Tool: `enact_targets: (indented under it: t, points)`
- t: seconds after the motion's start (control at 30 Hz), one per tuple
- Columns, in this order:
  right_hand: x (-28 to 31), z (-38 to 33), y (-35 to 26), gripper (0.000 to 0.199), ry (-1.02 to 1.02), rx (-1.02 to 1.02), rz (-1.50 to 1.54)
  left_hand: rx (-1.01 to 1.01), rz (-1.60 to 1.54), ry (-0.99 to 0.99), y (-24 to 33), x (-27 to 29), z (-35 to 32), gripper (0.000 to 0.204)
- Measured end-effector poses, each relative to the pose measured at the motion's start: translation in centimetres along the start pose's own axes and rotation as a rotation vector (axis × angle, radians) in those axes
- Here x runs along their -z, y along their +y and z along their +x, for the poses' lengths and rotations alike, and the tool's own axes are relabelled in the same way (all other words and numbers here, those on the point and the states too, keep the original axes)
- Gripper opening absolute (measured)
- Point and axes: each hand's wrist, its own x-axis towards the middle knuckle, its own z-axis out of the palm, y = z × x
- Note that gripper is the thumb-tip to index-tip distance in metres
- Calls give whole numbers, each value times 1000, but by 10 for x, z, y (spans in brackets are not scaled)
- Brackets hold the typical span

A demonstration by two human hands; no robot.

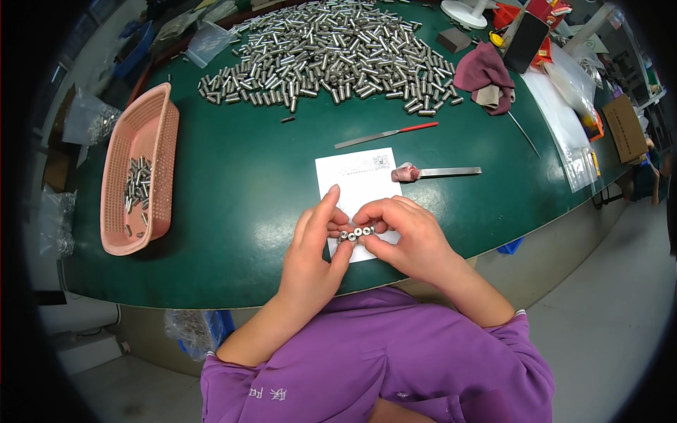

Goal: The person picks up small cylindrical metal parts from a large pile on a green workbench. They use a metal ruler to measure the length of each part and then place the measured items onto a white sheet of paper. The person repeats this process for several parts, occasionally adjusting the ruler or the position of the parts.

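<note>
Several small metal cylinders (357, 233) with holes in their ends stand side by side between my fingers, end faces up. My left hand (314, 236) grips them from the left, its index finger raised. From the right, my right hand (409, 236) pinches the same row between thumb and fingers. Both hands are above a white printed sheet (345, 171) on the green table. Just beyond the sheet lies a flat file with a red handle (416, 127). A flat metal tool with a wrapped end (451, 171) rests at the sheet's right edge.
A large heap of metal cylinders (338, 53) covers the far table (240, 162). To the left stands a pink basket (169, 162) holding some cylinders. A maroon cloth (486, 74), a phone (527, 44) and plastic bags (575, 92) lie at the far right.
</note>
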Motion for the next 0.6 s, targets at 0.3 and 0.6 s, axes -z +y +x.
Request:
enact_targets:
  t: [0.3,0.6]
  points:
    - [6,1,-2,21,-65,144,-108,-68,139,-9,3,2,-4,64]
    - [16,1,-15,16,-17,124,-197,-151,303,-36,11,9,6,30]
